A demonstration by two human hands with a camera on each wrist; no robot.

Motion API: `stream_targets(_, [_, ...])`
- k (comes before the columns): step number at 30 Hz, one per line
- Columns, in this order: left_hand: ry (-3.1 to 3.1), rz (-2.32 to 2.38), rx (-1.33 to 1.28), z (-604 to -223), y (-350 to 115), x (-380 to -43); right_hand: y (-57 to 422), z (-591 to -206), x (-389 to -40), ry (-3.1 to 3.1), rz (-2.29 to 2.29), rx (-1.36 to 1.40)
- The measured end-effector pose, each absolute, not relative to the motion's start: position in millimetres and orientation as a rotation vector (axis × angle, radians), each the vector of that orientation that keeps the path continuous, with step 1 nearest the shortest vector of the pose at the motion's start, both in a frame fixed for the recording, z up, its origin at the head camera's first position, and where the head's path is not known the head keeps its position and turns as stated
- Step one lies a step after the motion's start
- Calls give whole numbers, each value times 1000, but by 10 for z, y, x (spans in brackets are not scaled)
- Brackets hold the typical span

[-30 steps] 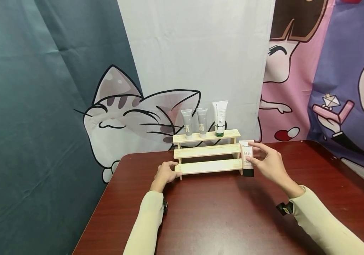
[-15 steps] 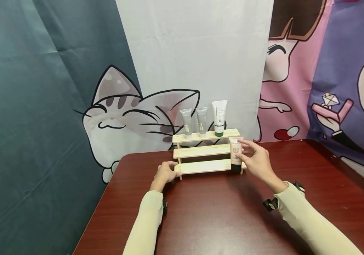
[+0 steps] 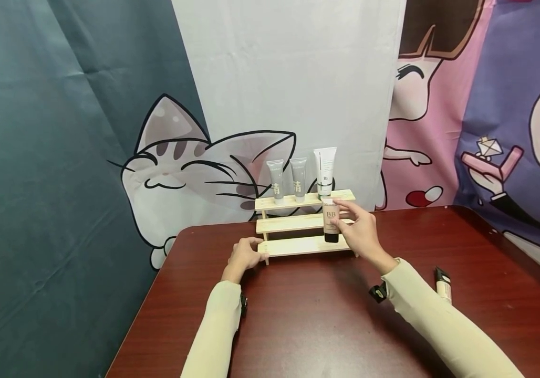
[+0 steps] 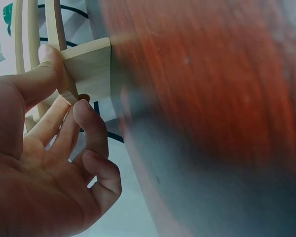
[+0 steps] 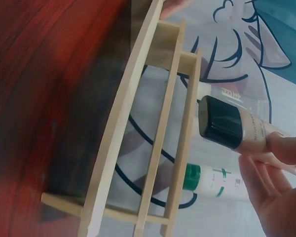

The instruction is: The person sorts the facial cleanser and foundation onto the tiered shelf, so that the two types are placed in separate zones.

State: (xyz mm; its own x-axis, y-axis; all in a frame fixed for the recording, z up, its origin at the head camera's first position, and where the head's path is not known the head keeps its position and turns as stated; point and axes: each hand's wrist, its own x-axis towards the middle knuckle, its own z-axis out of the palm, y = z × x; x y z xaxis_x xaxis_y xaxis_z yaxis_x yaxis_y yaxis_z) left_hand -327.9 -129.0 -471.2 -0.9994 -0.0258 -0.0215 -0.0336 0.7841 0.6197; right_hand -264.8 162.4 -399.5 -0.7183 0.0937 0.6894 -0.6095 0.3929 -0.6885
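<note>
A three-tier wooden shelf [image 3: 305, 245] stands on the table. My left hand [image 3: 245, 254] grips the left end of its lowest tier; the left wrist view shows thumb and fingers pinching the board end [image 4: 66, 84]. My right hand [image 3: 361, 231] pinches a beige BB cream tube [image 3: 331, 216] with a black cap pointing down. In the head view that tube overlaps the lower tiers; in the right wrist view its black cap [image 5: 221, 122] hangs apart from the boards. On the top tier stand two grey tubes [image 3: 276, 181] and a white tube [image 3: 324, 170] with a green cap [image 5: 191, 177].
Another tube [image 3: 443, 285] with a black cap lies on the red-brown table [image 3: 308, 310] beside my right forearm. Behind the table hangs a printed cloth backdrop [image 3: 293, 79] with a cartoon cat.
My right hand has carried the BB cream tube leftward and slightly up, from the shelf's right end across its front. The tube lying at right has come into sight. My left hand stays put.
</note>
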Motion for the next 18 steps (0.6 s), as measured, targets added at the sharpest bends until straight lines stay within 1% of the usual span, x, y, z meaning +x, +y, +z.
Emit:
stream_targets(3, [2953, 1032, -45, -4724, -1283, -3280, 1509, -3894, -2587, -1976, 1367, 466])
stream_targets(5, [2949, 1031, -43, -4731, -1280, -3282, 1472, -3908, -2629, -1977, 1370, 468])
stream_targets(12, [2952, 1019, -66, -4721, -1290, -3281, 1430, -4147, -3025, -1962, 1395, 509])
stream_targets(18, [2945, 1026, -54, -4711, -1280, -3282, 1379, -4194, -3167, -1967, 1406, 528])
